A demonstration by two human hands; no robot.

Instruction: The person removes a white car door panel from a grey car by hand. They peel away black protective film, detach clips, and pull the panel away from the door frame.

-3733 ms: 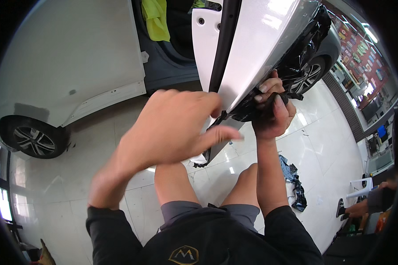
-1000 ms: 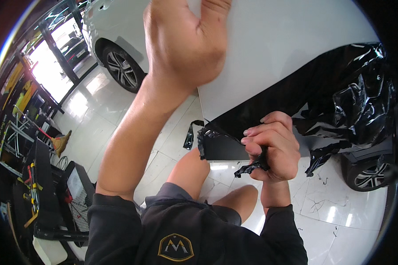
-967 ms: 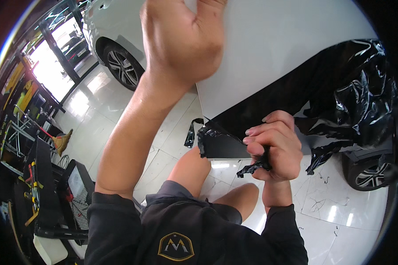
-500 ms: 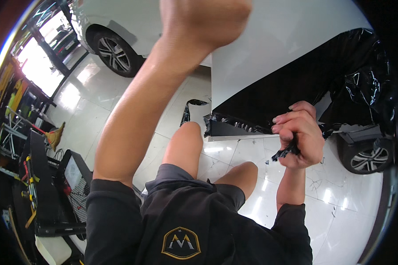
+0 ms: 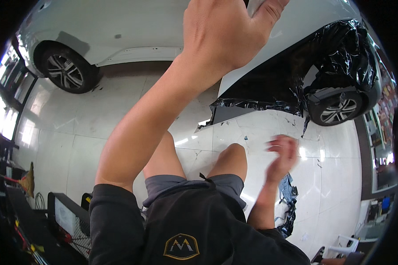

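Note:
My left hand (image 5: 225, 37) is raised at the upper edge, in front of a pale car panel (image 5: 292, 37) that looks like an open door. Its thumb points up and right, and a pale thing I cannot make out shows between thumb and hand. The other fingers are cut off or hidden. Low over the floor, my right hand (image 5: 284, 152) is smeared by motion; its fingers look apart, with nothing visible in them. Torn, wrinkled black film (image 5: 269, 86) covers the panel's lower part and bunches above the right wheel (image 5: 340, 108). Crumpled film scraps (image 5: 289, 201) lie beside my right forearm.
The car's other wheel (image 5: 66, 70) and its sill (image 5: 141, 53) are at the left. A black mesh-sided case (image 5: 70, 216) and a broom (image 5: 27, 181) stand at the lower left. Small dark scraps dot the tiled floor (image 5: 97, 154).
My view has turned to the right. My right hand has come away from the film's lower edge and dropped; the black scrap it held is no longer seen in it. My left hand stays raised.

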